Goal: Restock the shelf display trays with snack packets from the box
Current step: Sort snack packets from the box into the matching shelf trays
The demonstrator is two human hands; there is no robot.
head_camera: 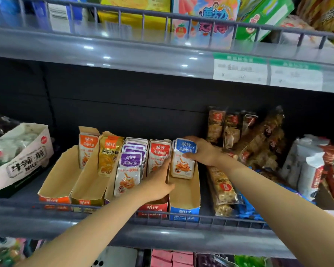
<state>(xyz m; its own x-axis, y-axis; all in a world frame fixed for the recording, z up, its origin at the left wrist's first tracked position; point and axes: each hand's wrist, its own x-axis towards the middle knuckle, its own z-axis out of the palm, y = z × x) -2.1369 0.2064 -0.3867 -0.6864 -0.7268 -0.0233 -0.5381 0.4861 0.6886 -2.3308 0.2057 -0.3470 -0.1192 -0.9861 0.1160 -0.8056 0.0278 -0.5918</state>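
Observation:
Several cardboard display trays stand side by side on the middle shelf: orange (55, 198), yellow (85, 200), purple, red (152, 209) and blue (184, 211). Each holds upright snack packets at its back. My right hand (202, 151) grips the top right of the blue packets (182, 160) standing in the blue tray. My left hand (158, 182) holds the wall between the red and blue trays, its fingers over the edge next to the red packets (158, 155). Purple packets (129, 170) lean forward in their tray. No supply box is in view.
A white open carton (21, 158) sits at the left of the shelf. Brown bar snacks (245, 139) and white bags (308, 164) crowd the right. A wire rail (210, 221) runs along the shelf front. The shelf above carries boxes and price tags (239, 70).

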